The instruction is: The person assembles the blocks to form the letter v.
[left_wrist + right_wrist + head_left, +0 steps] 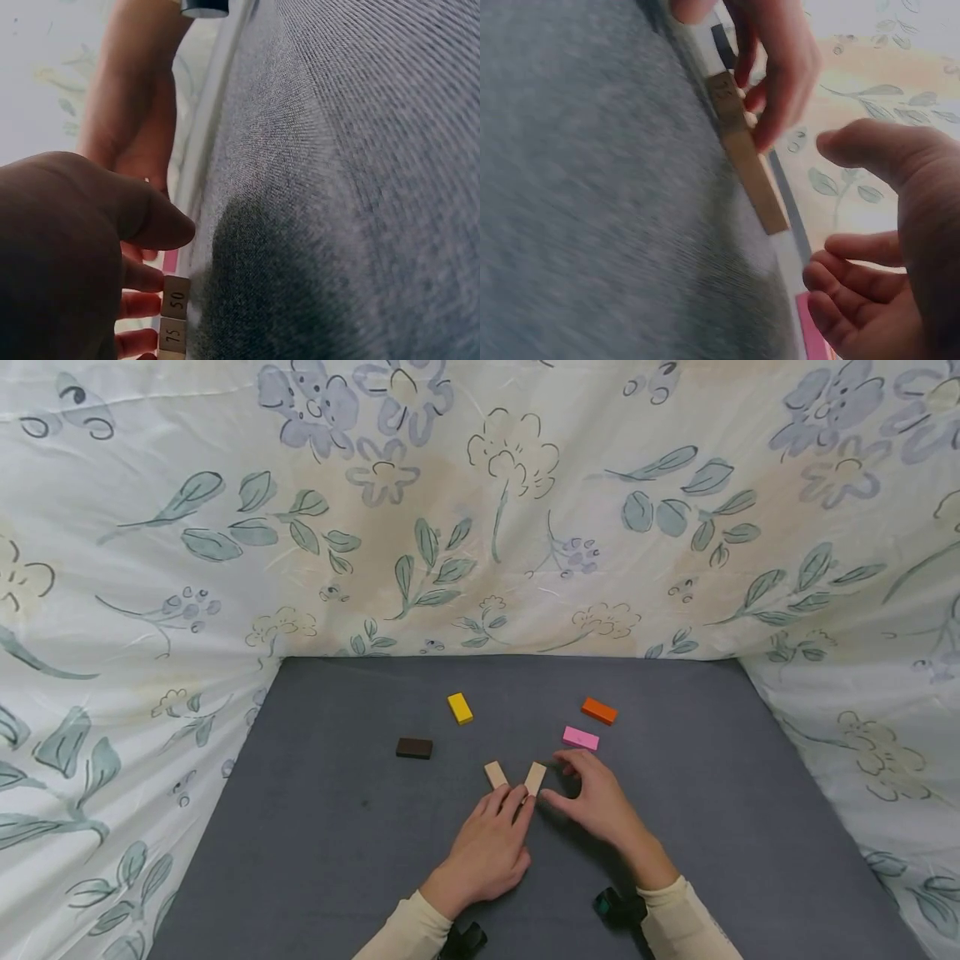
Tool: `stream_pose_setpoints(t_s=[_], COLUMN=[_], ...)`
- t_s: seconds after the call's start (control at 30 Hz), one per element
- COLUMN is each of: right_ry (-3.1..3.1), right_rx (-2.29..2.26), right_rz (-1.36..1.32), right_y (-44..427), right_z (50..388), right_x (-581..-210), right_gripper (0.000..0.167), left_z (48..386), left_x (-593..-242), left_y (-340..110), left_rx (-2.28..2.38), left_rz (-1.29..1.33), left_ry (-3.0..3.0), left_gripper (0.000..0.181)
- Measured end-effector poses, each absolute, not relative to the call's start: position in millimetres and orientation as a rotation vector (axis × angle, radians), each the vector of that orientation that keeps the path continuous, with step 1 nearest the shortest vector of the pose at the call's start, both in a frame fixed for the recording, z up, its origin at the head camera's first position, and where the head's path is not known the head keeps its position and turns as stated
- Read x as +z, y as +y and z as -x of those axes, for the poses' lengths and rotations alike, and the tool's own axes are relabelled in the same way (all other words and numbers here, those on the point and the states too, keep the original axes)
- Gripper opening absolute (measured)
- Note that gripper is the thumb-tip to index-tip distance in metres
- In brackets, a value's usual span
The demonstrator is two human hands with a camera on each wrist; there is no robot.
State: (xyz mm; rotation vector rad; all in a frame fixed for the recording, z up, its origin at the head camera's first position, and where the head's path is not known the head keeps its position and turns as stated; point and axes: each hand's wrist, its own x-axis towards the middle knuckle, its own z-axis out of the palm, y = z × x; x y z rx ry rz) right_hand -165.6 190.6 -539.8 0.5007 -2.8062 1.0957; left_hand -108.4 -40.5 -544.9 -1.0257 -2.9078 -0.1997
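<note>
Touching pale blocks [535,777], left hand [487,850] has a loose grip; right hand [602,800] too, loads of room toward the surface's [738,814] 3 o'clock edge.

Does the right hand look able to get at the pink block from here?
Probably yes: the right hand looks free, and the pink block lies close ahead of it with nothing showing between. The left hand is at the pale blocks, off that path.
</note>
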Motion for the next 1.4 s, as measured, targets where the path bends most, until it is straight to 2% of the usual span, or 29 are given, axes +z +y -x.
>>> stream_pose_setpoints(t_s=[0.33,0.83,1.4], right_ry=[-2.784,-2.753,-2.825], right_rx=[1.081,1.070,1.119], right_rz=[-0.271,-0.341,-0.334], right_y=[218.7,248.4,266.0], right_z=[179.3,198.3,214.5], right_x=[-524.5,-524.8,-538.1], right_gripper=[0.066,0.056,0.060], left_z=[106.4,108.3,106.8], left_x=[-541.4,-545.3,-543.8], left_y=[-38.0,-40.3,-41.2], left_rx=[-0.189,-0.221,-0.231], left_rz=[1.014,1.031,1.023], left_ry=[-2.955,-2.904,-2.927], left_gripper=[0.063,0.063,0.064])
